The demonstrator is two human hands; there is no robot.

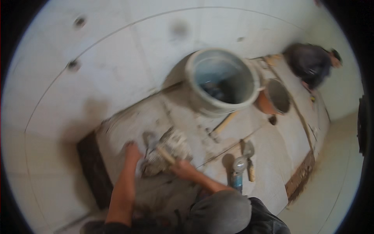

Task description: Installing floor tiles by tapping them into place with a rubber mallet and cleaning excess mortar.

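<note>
My right hand (184, 170) is closed round the light wooden handle (166, 155) of a tool. The handle points up and left over a rough grey-white heap (175, 142) that looks like mortar or rubble on the floor. Blur hides what kind of head the tool has. My left hand (133, 150) is low over the pale floor, just left of the heap and apart from my right hand. Its fingers are smeared, so their grip is unclear.
A large grey tub (193, 84) with dark contents stands by the wall, beside an orange-brown bucket (266, 102). A hammer (223, 125), a trowel (248, 149) and a blue tool with a round metal head (237, 180) lie nearer. Another person (309, 64) crouches far right.
</note>
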